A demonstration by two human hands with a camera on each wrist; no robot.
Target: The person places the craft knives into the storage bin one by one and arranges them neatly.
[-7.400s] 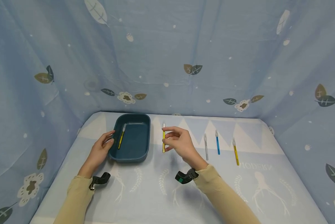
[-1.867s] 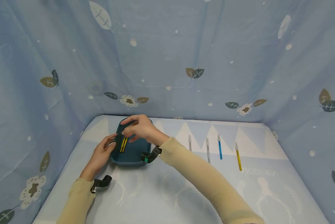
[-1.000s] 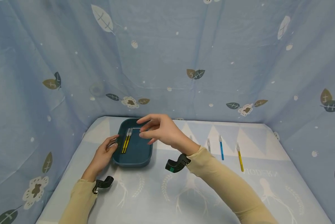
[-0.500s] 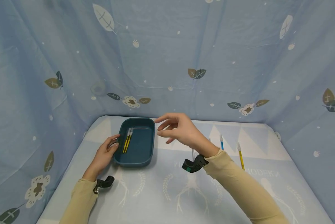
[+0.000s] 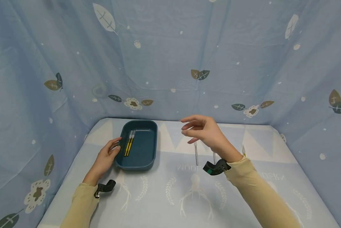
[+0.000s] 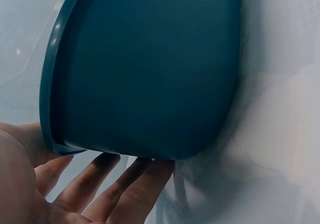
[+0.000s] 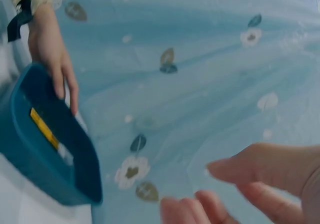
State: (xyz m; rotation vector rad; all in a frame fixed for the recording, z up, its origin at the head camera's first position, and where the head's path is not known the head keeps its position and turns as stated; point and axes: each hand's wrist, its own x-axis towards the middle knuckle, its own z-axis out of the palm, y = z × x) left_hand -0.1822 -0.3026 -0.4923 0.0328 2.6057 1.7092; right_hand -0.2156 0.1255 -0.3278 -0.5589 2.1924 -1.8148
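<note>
A dark teal plastic bin [image 5: 143, 166] stands on the left part of the table. My left hand [image 5: 102, 161] holds its left side; in the left wrist view the thumb is at the rim and the fingers touch the outer wall. Two yellow craft knives [image 5: 128, 147] with clear caps lie side by side inside it. Above the table to the right, my right hand [image 5: 203, 131] hovers with fingers loosely bent and nothing in them. Below it lie a silver craft knife [image 5: 196, 155] and a second silver one [image 5: 214, 157], partly covered by the hand.
The capped tip of a yellow craft knife [image 5: 243, 150] shows beyond the right forearm [image 5: 258, 190], which hides the rest. The blue craft knife is hidden. A patterned cloth covers the table [image 5: 153, 202], and a blue curtain [image 5: 164, 57] hangs around its back and sides.
A second yellow craft knife has come to lie in the bin, laid down by my right hand. That hand has since moved right, away from the bin. My left hand has stayed at the bin.
</note>
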